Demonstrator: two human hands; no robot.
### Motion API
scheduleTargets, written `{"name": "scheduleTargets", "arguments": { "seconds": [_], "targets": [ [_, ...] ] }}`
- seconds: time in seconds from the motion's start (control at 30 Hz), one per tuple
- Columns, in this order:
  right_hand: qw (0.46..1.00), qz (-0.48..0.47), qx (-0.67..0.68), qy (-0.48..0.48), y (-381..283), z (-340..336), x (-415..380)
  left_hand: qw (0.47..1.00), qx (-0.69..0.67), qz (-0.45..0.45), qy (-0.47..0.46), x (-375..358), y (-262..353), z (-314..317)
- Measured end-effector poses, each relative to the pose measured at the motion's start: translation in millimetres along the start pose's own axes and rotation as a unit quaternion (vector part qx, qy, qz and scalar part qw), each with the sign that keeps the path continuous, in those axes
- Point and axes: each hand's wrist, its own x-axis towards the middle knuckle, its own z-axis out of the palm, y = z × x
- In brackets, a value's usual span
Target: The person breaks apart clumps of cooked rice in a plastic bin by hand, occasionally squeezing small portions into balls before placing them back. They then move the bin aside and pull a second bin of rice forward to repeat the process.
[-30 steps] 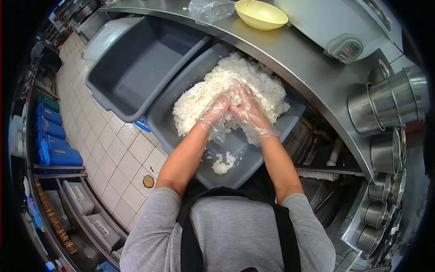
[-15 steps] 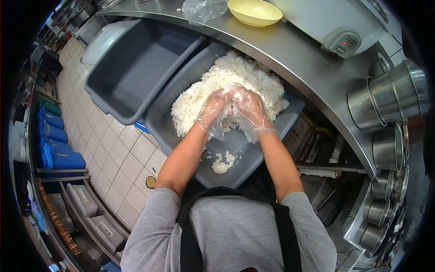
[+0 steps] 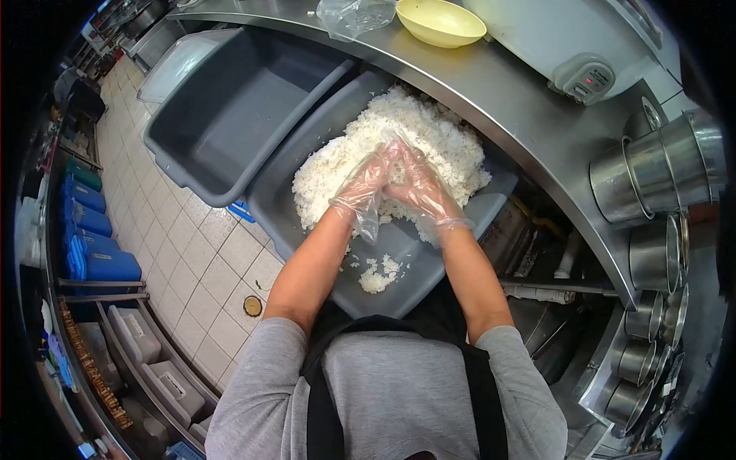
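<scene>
A large heap of cooked white rice (image 3: pixel 414 130) fills the far end of a grey plastic tub (image 3: pixel 399 261). My left hand (image 3: pixel 366 184) and my right hand (image 3: pixel 418 188), both in thin clear plastic gloves, are pressed together over the near edge of the heap, cupped around a lump of rice. A small separate clump of rice (image 3: pixel 377 276) lies on the tub floor closer to me.
An empty grey tub (image 3: pixel 238 107) sits to the left. On the steel counter (image 3: pixel 521 115) are a yellow bowl (image 3: pixel 441 21), a clear plastic bag (image 3: pixel 356 15) and a white rice cooker (image 3: pixel 567 38). Steel pots (image 3: pixel 659 176) stack at right. Blue bins (image 3: pixel 96 230) stand on the tiled floor's left.
My hands have lifted slightly from the heap and closed together, fingertips pointing up, squeezing rice between the palms.
</scene>
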Motion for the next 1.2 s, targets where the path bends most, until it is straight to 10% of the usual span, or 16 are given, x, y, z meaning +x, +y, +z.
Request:
{"name": "scheduleTargets", "arguments": {
  "seconds": [0.17, 0.27, 0.53, 0.63, 0.8, 0.93, 1.07, 1.2],
  "targets": [
    [0.996, 0.055, 0.065, 0.006, 7.0, -3.7, 2.7, 0.943, 0.321, 0.077, 0.032, 55.8, -68.5, -34.2],
    [0.992, 0.098, 0.079, 0.022, -1.8, -9.7, 1.7, 0.936, 0.351, -0.034, -0.009, 22.2, -11.0, -13.7],
    [0.982, 0.184, 0.021, 0.042, -1.7, -23.9, 5.9, 0.904, 0.380, 0.043, 0.191, 14.5, -8.5, -4.5],
    [0.897, 0.259, 0.334, 0.131, 14.9, -24.0, 13.2, 0.790, 0.544, 0.211, 0.185, 32.2, -21.0, -30.1],
    [0.916, 0.192, 0.336, 0.109, 35.7, -17.3, 10.1, 0.724, 0.641, 0.196, 0.162, 40.3, -62.3, -12.7],
    [0.969, 0.074, 0.149, 0.181, 55.1, -7.1, 13.5, 0.740, 0.669, 0.023, -0.067, -20.3, -52.9, 29.2],
    [0.956, 0.189, 0.156, 0.159, 23.4, -26.0, 5.7, 0.700, 0.672, -0.062, -0.234, -46.3, -68.8, 29.7],
    [0.962, 0.189, 0.133, 0.142, 23.5, -29.2, 2.9, 0.675, 0.696, -0.085, -0.230, -67.8, -49.6, 22.7]
  ]
}}
